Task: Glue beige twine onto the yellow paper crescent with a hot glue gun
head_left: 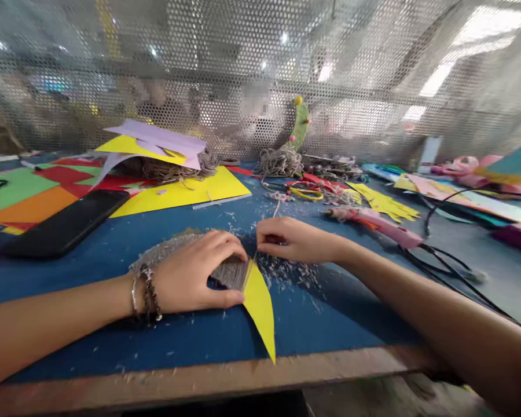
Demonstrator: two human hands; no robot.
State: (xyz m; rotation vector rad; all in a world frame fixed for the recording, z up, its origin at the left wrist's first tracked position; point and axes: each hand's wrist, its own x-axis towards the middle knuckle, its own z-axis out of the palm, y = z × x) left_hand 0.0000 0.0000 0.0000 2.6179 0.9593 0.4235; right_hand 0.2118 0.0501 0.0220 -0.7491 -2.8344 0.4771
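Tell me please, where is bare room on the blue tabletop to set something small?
Blue tabletop shows between the yellow piece, right forearm and wooden front edge, and between the phone and left forearm; small shreds are scattered about. Farther back it is crowded with paper sheets and yarn; to the right, black cables.

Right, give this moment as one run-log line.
left hand: holding yellow piece | right hand: pinching grey strand | piece: partly wrapped, yellow tip bare | surface: blue table

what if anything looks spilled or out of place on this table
Pale shreds lie scattered over the blue tabletop around the right hand, loose rather than gathered, so they look like spilled litter. The tip of the yellow piece also overlaps the wooden front edge.
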